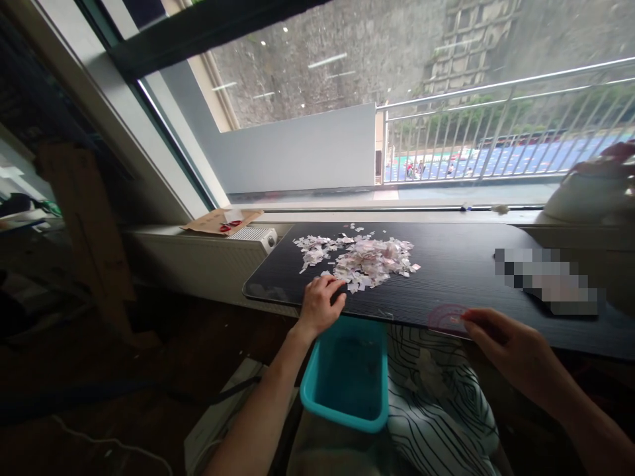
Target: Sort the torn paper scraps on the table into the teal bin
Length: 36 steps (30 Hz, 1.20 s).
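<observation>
From the head view, the person sits at a dark table (461,264) set against a big window. A heap of paper scraps (364,259), whitish and pale pink, lies in the left half of the table, from near its middle towards the near edge, with a thinner scatter trailing towards the far left corner. The left hand (321,301) rests on the near edge of the table, knuckles up and fingers curled, its fingertips touching the nearest scraps; whether it has any pinched underneath I cannot tell. The right hand (501,344) is further right along the same near edge, thumb and fingers closed on a pink see-through piece (446,317), rounded and flat, which lies partly on the table. Below the near edge, just under the left hand, stands a teal bin (342,418), beside a black-and-white patterned cloth (436,390). The inside of the bin looks mostly bare; a few faint specks may be scraps, too blurred to say. By my reckoning the clearing has hardly begun: almost the whole heap is on the table, and little or nothing shows in the bin. On the sill to the left sit a white box (253,235) and a flat bit of cardboard (218,221).
</observation>
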Each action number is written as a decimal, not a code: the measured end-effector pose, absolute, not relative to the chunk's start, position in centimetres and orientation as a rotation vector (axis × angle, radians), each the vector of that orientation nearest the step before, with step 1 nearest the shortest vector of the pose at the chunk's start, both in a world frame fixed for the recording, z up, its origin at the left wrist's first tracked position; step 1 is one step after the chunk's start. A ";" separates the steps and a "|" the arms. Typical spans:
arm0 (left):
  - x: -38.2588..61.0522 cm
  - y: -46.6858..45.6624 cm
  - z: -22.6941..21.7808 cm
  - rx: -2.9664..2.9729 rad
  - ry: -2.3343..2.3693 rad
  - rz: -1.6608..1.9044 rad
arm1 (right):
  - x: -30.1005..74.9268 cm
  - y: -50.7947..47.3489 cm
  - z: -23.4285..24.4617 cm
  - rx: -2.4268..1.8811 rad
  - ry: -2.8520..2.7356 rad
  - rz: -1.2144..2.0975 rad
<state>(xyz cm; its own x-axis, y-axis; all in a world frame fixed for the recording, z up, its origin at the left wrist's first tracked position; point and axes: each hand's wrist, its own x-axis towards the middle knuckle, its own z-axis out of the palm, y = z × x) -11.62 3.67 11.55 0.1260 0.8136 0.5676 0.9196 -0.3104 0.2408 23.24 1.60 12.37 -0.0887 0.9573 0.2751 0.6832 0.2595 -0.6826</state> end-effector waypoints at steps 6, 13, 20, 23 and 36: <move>-9.2 7.0 13.4 -2.416 -1.719 -0.743 | 23.3 1.7 11.9 -1.464 -1.863 0.470; -4.8 11.7 14.5 -2.610 -1.685 -0.597 | 22.3 2.4 12.1 -1.465 -1.800 0.500; -2.2 12.6 14.9 -2.763 -1.624 -0.583 | 22.3 2.0 12.2 -1.467 -1.783 0.543; -2.6 12.7 15.3 -2.742 -1.676 -0.675 | 22.3 1.9 12.4 -1.443 -1.786 0.531; -6.6 10.2 15.1 -2.632 -1.724 -0.847 | 22.2 2.3 12.2 -1.456 -1.799 0.500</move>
<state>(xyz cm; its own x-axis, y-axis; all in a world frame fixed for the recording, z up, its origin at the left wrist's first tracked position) -6.56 10.20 15.15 0.3071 0.8823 0.3568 0.8218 -0.4349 0.3681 22.21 2.26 12.18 -0.0665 0.9491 0.3079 0.6539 0.2745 -0.7050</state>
